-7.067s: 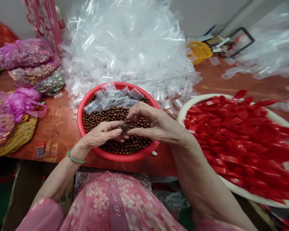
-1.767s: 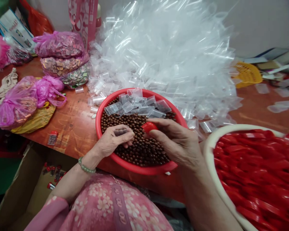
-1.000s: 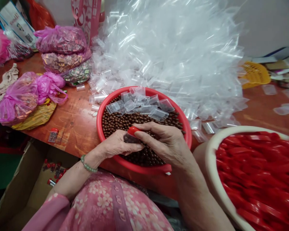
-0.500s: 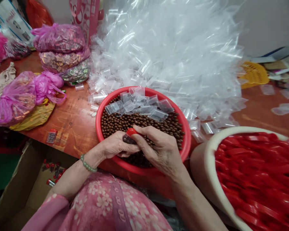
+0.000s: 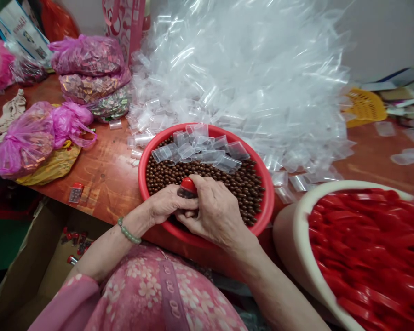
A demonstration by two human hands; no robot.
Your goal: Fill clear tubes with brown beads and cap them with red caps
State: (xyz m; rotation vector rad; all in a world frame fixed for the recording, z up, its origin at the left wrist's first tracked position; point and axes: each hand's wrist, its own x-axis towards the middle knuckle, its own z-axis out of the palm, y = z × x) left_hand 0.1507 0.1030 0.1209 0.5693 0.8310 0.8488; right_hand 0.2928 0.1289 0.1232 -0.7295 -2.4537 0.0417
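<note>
My left hand [image 5: 165,202] is closed around a small clear plastic container [image 5: 185,193] with dark balls inside and a red cap [image 5: 189,185]. My right hand [image 5: 215,209] is curled against the container's right side, its index finger at the cap and its thumb lower down. Both hands are over the near part of a red basin [image 5: 268,202] of brown balls [image 5: 167,177]. Several clear, cap-less containers [image 5: 227,164] lie on the balls at the basin's far side. The fingers partly hide the container's lower end.
Behind the basin rises a big heap of clear containers [image 5: 241,69]. At right stands a cream bucket [image 5: 293,239] of red caps [image 5: 369,248]. A cardboard box [image 5: 37,262] with capped containers sits low at left. Pink bags [image 5: 89,57] and one capped container [image 5: 76,192] lie on the table.
My right thumb has come down off the red cap to below the container, and the fingers have curled in. The cap now shows more fully, sitting upright on top.
</note>
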